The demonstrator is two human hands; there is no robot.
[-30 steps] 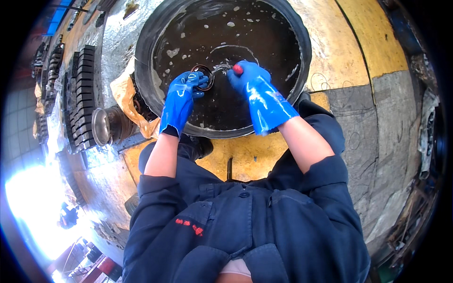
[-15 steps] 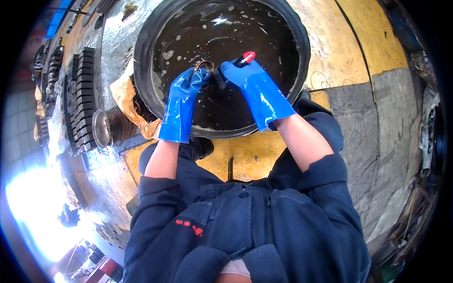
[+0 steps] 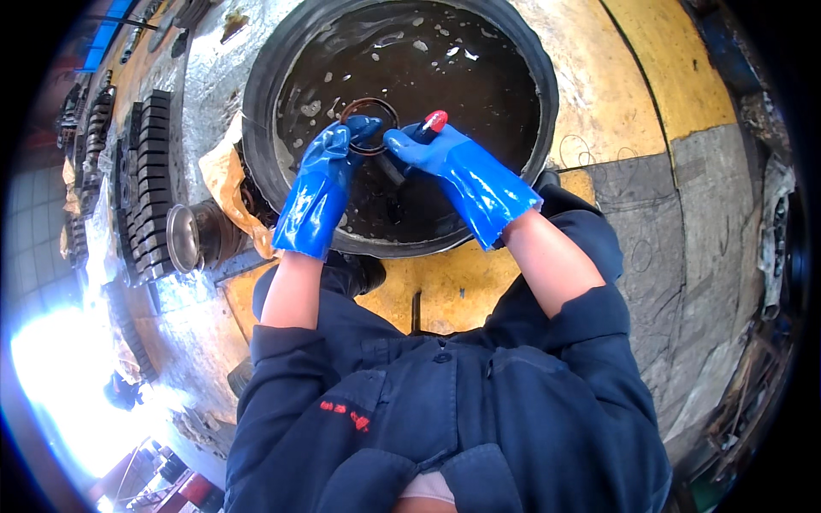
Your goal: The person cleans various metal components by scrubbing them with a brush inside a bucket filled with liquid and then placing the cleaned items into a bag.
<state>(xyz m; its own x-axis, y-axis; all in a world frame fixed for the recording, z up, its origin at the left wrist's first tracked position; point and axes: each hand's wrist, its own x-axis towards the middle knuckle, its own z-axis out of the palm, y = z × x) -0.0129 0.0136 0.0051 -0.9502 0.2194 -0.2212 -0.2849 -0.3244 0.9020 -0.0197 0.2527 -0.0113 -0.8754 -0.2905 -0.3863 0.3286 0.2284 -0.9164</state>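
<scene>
A thin brown ring (image 3: 370,101) is held over the dark liquid in a round black basin (image 3: 261,141). My left hand (image 3: 329,147), in a blue rubber glove, closes on the ring's left side, its fingers reaching behind and through it. In a matching glove, my right hand (image 3: 438,156) grips a tool with a black, red-tipped handle (image 3: 436,120). The tool's dark lower end points down toward the ring's lower right. Its working end is too dark to make out. My right thumb is close to the ring's right edge.
Left of the basin lie a yellowish bag (image 3: 224,179), a metal cylinder (image 3: 183,238) and a row of dark ridged metal parts (image 3: 154,179). To the right, a grey mat (image 3: 646,205) covers part of the yellow floor (image 3: 607,94). My knees flank the basin's near side.
The ring has turned so its round opening shows more fully. My right hand and the tool have shifted slightly left and nearer to me. Foam patches on the liquid have drifted.
</scene>
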